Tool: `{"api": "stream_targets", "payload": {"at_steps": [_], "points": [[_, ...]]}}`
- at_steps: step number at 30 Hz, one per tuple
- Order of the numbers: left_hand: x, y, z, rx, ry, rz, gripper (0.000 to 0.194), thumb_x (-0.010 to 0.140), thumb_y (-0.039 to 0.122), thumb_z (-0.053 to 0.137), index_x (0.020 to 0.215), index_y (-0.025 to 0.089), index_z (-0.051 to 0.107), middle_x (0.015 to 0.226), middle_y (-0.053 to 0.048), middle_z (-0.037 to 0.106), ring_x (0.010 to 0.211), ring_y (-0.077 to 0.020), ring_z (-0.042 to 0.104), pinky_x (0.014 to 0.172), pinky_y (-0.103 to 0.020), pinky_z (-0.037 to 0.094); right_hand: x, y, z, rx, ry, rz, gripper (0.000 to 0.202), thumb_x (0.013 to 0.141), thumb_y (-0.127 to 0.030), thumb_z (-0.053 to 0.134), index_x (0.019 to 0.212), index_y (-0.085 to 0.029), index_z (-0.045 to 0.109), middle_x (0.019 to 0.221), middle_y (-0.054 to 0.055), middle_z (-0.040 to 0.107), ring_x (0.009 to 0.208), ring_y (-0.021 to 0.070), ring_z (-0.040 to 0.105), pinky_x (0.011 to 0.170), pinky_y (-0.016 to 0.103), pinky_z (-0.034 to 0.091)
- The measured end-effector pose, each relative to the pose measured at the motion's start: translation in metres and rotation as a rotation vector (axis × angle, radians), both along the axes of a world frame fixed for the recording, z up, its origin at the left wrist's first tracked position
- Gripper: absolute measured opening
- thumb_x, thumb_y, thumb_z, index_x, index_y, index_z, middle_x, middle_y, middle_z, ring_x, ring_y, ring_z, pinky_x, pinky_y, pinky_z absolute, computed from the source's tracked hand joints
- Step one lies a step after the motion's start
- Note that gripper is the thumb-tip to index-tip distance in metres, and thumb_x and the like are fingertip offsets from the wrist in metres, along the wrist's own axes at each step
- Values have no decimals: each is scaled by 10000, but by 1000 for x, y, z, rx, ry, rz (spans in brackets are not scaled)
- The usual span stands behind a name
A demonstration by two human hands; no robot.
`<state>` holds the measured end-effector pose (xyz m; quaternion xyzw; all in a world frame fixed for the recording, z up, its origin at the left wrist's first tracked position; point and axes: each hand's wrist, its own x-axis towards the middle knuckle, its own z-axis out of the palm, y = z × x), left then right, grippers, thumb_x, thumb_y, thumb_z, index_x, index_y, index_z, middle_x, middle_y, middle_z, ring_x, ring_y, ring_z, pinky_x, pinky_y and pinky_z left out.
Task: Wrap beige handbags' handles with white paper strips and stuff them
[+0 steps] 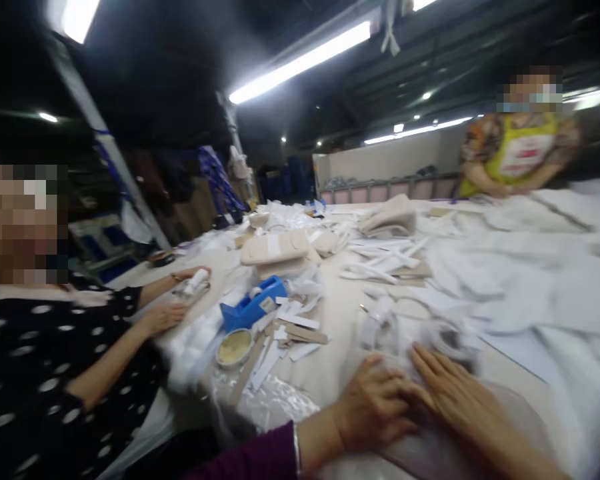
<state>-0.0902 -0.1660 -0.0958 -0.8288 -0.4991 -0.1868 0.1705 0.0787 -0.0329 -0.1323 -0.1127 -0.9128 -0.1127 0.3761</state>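
A clear plastic bag (pixel 515 407) lies at the table's front, blurred, with a pale item inside or beneath it. My left hand (pixel 375 403), below a purple sleeve, bends its fingers over the plastic and seems to grip it. Beside it my right hand (pixel 460 400) lies flat on the same plastic, fingers stretched out. The two hands nearly meet at the fingertips. Just beyond them are a white looped strap (pixel 380 327) and a pale rolled piece (pixel 447 337), both smeared by motion.
Left of my hands stand a blue tape dispenser (pixel 255 303), a roll of tape (pixel 234 348) and scattered paper strips (pixel 300 321). Beige bag pieces (pixel 275 248) are stacked behind. White sheets (pixel 530 280) cover the right. Co-workers sit at left (pixel 55 360) and stand at far right (pixel 520 150).
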Motion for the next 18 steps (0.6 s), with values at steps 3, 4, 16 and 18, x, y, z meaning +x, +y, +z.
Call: {"api": "stream_targets", "payload": {"at_steps": [3,4,16,18], "points": [[5,2,2,-24,-151,-32,307,908,398,497,1079,178,627,1161,-48,652,1188,-189,497,1129,-454,227,5,-12,30,-210,-130,-183,452,928,-326,388,1277,-74,524,1293,201,539,1197,293,495,974,460,437],[6,2,4,-29,-179,-41,320,908,379,503,1130,172,605,1161,-54,652,1185,-191,499,1130,-458,228,5,-16,38,-261,-144,-206,457,930,-305,393,1306,-66,494,1318,193,520,1220,282,474,994,448,429],[5,13,-1,154,-241,-95,323,887,235,519,1202,222,587,1199,-38,648,1165,-208,536,1112,-448,279,13,-47,60,-285,-285,-156,496,887,-214,451,1364,-88,406,1401,124,452,1315,228,341,1118,407,267],[4,16,-6,181,-237,-112,330,877,216,512,1196,227,595,1190,-42,654,1155,-214,549,1103,-446,298,7,-43,63,-263,-284,-178,476,872,-216,465,1323,-70,425,1353,135,486,1264,236,384,1083,395,308]]}}
